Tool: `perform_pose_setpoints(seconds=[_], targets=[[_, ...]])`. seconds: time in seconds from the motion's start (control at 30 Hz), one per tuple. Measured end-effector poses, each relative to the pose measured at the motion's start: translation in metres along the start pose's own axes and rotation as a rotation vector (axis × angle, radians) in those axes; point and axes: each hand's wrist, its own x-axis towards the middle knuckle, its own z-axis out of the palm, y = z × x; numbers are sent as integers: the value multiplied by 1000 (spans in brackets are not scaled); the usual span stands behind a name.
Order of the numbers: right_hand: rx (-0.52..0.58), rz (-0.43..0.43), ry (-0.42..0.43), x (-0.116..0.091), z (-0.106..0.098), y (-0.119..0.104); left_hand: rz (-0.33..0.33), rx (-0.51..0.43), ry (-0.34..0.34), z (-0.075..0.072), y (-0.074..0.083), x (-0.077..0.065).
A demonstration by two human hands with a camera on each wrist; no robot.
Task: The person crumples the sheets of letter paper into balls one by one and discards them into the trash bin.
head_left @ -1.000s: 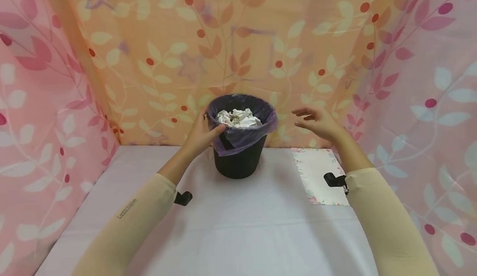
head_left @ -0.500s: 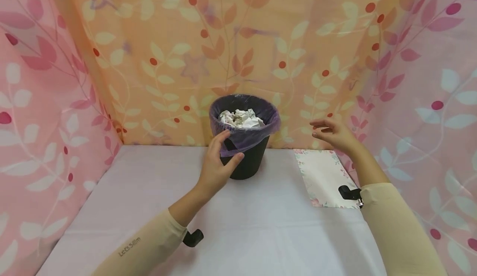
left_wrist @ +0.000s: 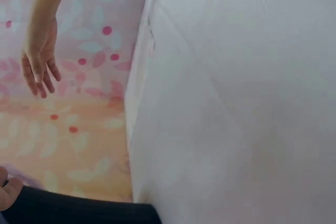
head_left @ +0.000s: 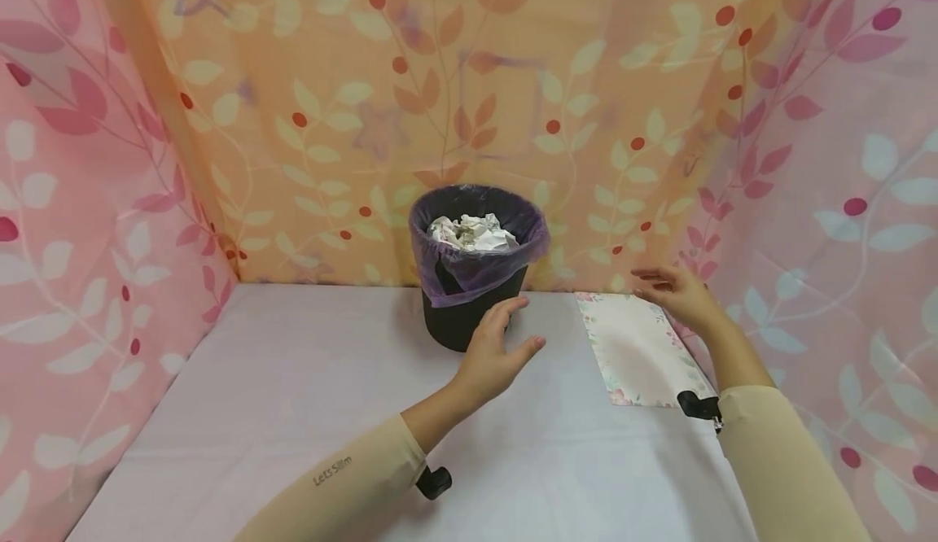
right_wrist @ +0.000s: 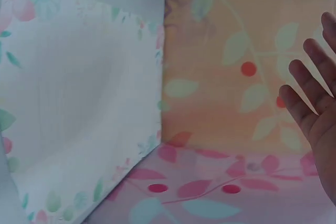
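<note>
A black waste bin [head_left: 458, 326] with a purple plastic liner [head_left: 469, 277] folded over its rim stands upright near the back of the table. Crumpled white paper [head_left: 476, 233] fills its upper part. In front of the bin's lower right side is my left hand [head_left: 489, 360], fingers extended and holding nothing. My right hand [head_left: 681, 294] hovers over the far right edge of a sheet of paper [head_left: 633, 351] with a floral border, which lies flat on the table. In the right wrist view its fingers [right_wrist: 302, 80] are spread, and the sheet shows beside them.
A white cloth [head_left: 308, 395] covers the table. Orange patterned fabric [head_left: 330, 159] hangs right behind the bin, and pink patterned fabric closes in the left [head_left: 81, 200] and right [head_left: 828, 200] sides. Each wrist carries a small black camera mount, such as the left one [head_left: 436, 483].
My left hand has come off the bin's left rim and moved right and toward me. The right hand has shifted right and lower, to the paper sheet. The bin stays put.
</note>
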Motion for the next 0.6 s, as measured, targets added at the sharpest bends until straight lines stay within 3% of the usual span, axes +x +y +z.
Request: perform_pose_setpoints(seconds=[0.2, 0.43, 0.6], targets=[[10, -33, 46, -7, 4, 28, -133, 1, -69, 33, -11, 9], [13, 104, 31, -21, 15, 61, -189, 17, -127, 73, -26, 17], [1, 151, 10, -31, 27, 85, -256, 55, -172, 95, -37, 19]])
